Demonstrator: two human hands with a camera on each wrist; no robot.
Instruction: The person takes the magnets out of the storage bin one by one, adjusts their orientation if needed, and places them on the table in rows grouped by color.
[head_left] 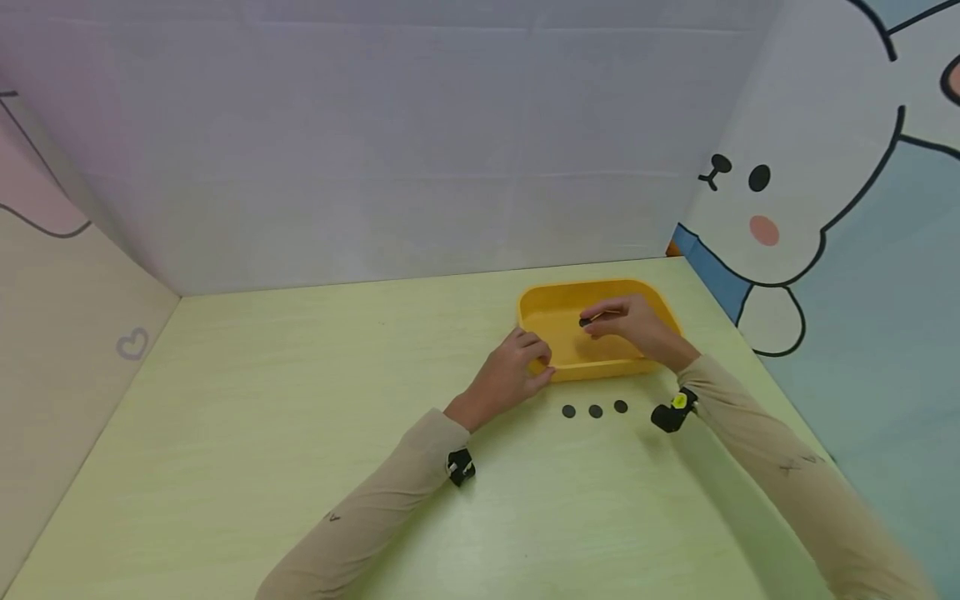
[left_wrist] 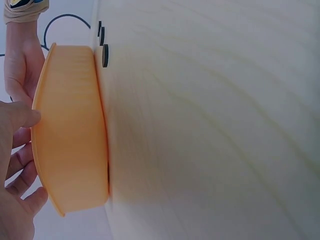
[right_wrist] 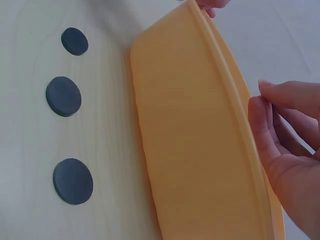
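My right hand (head_left: pixel 637 325) is over the yellow tray (head_left: pixel 600 369) and pinches a small black disc (head_left: pixel 585 322) between thumb and fingertips. In the right wrist view the pinching right hand (right_wrist: pixel 290 135) shows behind the tray's wall (right_wrist: pixel 190 125), with its disc hidden. My left hand (head_left: pixel 510 371) holds the tray's near left corner. The left wrist view has the left hand's thumb and fingers curled about the tray's rim (left_wrist: pixel 40 150). Three black discs lie in a row in front of the tray: a left one (head_left: pixel 568 411), a middle one (head_left: pixel 596 411) and a right one (head_left: pixel 621 407).
The tray stands on a pale wooden table (head_left: pixel 337 375), near its back right corner. A plain pale wall (head_left: pixel 412 150) rises behind the table. To the right is a panel with a cartoon animal (head_left: pixel 795 192). Each wrist carries a small black camera.
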